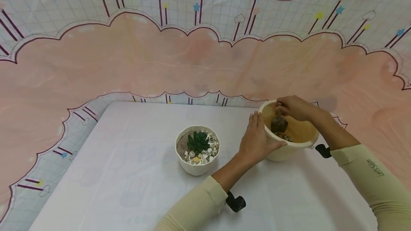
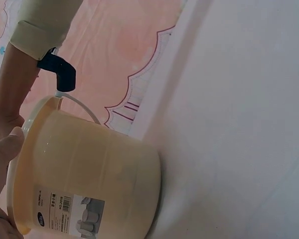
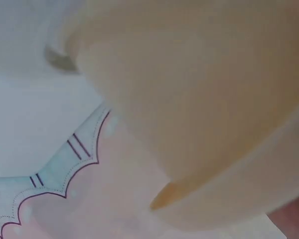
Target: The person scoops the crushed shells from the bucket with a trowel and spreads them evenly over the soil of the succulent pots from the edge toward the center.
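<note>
My left hand [image 1: 257, 140] holds the cream plastic bucket [image 1: 278, 155] at its near left side, fingers along the outer wall and thumb on the rim. In the left wrist view a printed label [image 2: 70, 214] shows on the bucket's side. My right hand [image 1: 297, 108] reaches over the far rim and grips the handle of a small dark shovel [image 1: 279, 124], blade down inside the bucket. Mottled pebbles [image 1: 284, 137] lie at the bottom near the blade. The right wrist view shows mostly the blurred bucket wall [image 3: 189, 89]; the hand's work is hidden there.
Left of the bucket stands a white faceted pot [image 1: 194, 169] with a green succulent [image 1: 198, 142]. White pebbles [image 1: 210, 151] cover its right and front; bare soil [image 1: 183, 143] shows at left. The white table [image 1: 128, 174] ends at a patterned cloth backdrop [image 1: 192, 63].
</note>
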Demonstrator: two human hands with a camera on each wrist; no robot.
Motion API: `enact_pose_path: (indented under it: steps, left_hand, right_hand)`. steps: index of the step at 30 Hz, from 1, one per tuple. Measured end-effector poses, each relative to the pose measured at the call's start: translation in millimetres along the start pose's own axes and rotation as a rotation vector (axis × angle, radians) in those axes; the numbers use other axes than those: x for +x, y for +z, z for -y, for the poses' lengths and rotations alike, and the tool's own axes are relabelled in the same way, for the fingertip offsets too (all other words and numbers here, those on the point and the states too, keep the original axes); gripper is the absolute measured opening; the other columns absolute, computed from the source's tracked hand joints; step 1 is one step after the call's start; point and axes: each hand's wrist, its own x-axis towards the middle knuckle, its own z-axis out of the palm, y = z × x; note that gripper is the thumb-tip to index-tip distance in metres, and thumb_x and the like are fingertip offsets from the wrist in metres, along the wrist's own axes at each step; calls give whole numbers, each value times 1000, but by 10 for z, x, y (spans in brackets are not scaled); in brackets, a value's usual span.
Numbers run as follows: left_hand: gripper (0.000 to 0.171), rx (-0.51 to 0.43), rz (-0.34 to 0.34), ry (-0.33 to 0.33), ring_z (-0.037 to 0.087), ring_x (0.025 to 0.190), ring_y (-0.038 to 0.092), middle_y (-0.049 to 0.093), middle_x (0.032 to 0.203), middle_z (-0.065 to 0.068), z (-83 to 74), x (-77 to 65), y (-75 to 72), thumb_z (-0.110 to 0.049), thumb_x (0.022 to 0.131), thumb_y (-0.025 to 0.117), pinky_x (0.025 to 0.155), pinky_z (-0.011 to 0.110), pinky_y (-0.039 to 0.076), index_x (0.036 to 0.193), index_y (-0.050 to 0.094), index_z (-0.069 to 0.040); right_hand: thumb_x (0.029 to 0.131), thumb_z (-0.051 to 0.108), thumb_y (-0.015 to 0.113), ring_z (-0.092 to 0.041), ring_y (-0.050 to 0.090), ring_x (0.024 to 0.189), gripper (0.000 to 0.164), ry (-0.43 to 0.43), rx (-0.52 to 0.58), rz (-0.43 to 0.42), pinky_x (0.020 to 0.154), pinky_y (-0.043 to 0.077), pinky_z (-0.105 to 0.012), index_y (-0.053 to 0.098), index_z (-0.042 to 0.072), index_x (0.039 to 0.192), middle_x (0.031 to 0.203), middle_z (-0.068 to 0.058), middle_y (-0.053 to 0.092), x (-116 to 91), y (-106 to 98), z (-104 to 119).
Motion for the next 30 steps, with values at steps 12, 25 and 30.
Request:
enact_pose_path:
  steps: [12,25,30]
  left_hand:
    - [121,13,-10,0,29,158,20,24,171,15,-3,6,-17,-65,83,82,120,38,33,166,22,-2]
    - [122,-7,-14,-16,28,158,20,24,172,15,-8,-6,-14,-65,82,83,118,39,37,166,22,-1]
    - [122,8,-22,-8,29,158,22,26,171,16,-14,-1,-26,-66,82,82,118,38,37,165,23,1]
  right_hand:
    - [111,8,53,-37,75,93,21,94,74,-5,78,63,-41,62,-11,111,100,-15,73,-94,-116,-184]
    - [112,9,52,-39,75,89,28,157,124,21,75,63,-42,62,-18,113,95,-19,74,-196,-161,-310]
    - [112,10,51,-40,75,93,29,184,182,45,77,63,-42,60,-18,116,98,-20,74,-244,-188,-317]
